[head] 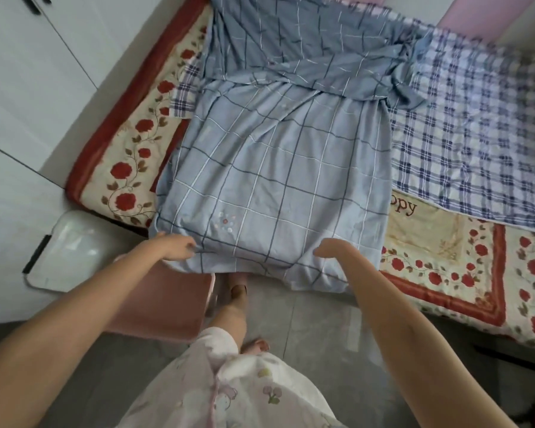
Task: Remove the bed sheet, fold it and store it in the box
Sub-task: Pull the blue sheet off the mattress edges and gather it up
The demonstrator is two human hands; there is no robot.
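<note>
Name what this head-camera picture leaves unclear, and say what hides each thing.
- Far end of the bed sheet: cut off by the top edge of the head view.
- Grip of the right hand: its fingertips curl out of sight, so whether it pinches or rests is unclear.
- Contents of the box: glare on its lid.
- Word on the quilt: the sheet covers its start.

Two hands [175, 247] [332, 250], one bed sheet [272, 180], one plaid sheet [464, 143], one rose quilt [439, 273], one box [71, 251], one stool [164, 301].

You're in a home bedroom: a bed [107, 128] under a rose-patterned quilt [439, 242] and blue checked bed sheet [275, 180], white wardrobe doors [28, 88] with black handles [37, 253] alongside, grey floor tiles [306, 335] underfoot.
</note>
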